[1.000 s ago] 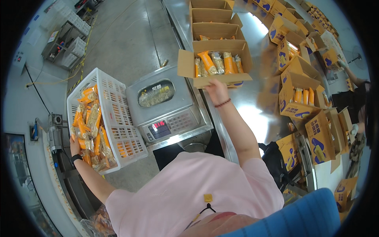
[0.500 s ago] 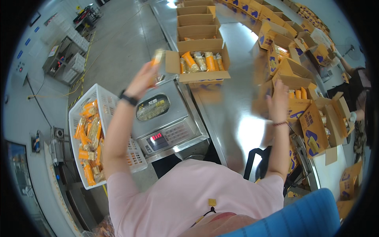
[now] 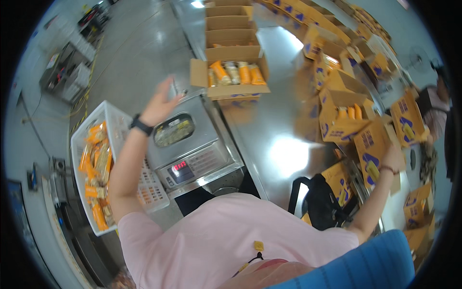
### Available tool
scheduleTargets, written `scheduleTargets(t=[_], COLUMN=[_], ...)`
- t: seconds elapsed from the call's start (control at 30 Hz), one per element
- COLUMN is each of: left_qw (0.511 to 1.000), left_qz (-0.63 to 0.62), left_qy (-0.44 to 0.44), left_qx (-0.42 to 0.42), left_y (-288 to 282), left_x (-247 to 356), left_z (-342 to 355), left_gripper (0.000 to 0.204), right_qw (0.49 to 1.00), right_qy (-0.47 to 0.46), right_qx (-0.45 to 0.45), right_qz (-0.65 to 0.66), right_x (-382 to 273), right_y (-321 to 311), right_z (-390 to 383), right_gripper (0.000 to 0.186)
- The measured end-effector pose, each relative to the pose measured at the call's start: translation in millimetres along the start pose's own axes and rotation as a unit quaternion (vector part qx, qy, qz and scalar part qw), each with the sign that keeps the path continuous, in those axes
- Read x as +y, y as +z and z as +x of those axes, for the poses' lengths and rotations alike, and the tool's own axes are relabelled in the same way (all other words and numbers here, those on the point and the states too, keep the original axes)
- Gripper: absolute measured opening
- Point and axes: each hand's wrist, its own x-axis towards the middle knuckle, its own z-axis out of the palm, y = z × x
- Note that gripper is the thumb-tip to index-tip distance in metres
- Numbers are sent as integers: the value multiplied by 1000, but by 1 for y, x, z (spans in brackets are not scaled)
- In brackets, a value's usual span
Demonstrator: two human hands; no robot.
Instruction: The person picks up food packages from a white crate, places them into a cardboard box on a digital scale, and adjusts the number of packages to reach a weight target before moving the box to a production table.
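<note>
My left hand (image 3: 161, 101) is raised above the back edge of the steel scale (image 3: 192, 144), fingers stretched and apart. The white crate (image 3: 115, 115) of packs, orange and clear, stands left of the scale. Beyond the scale, an open carton (image 3: 236, 89) holds a row of similar packs. At the right, my right hand (image 3: 390, 156) grips an open cardboard box (image 3: 365, 142) by its right side, its fingertips partly hidden.
More cartons (image 3: 228, 21) line the steel table (image 3: 257, 125), with others (image 3: 337, 125) along the right. A co-worker (image 3: 435, 111) stands at the far right. A black bag (image 3: 320, 202) lies by my right arm. A shelving rack (image 3: 60, 67) stands at the far left.
My left hand left the crate, rose holding a blurred pack, and now shows none. My right hand moved from the front carton rightward to another box. The view shifted.
</note>
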Motion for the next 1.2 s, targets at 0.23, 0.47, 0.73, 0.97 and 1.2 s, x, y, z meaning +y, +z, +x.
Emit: scheduleTargets(t=[0.23, 0.47, 0.73, 0.97, 1.2], left_qw=[854, 821, 836, 813, 805], left_qz=[327, 351, 266, 284, 343], left_qy=[-250, -423, -439, -456, -445], left_qx=[317, 153, 194, 224, 190], left_y=[-216, -162, -158, -159, -168], left_x=[-84, -168, -84, -84, -123], left_z=[-225, -313, -258, -280, -293], left_gripper=[53, 67, 60, 59, 45], right_qw=[958, 624, 471, 493, 652], right_qy=[-150, -543, -693, -603, -504], right_qx=[199, 270, 315, 313, 128], right_qz=[142, 492, 446, 544, 552], right_x=[-25, -201, -410, -365, -386], right_y=[-197, -289, -288, -256, -123], right_z=[-107, -140, -216, -255, -290], right_gripper=[21, 39, 20, 46, 75])
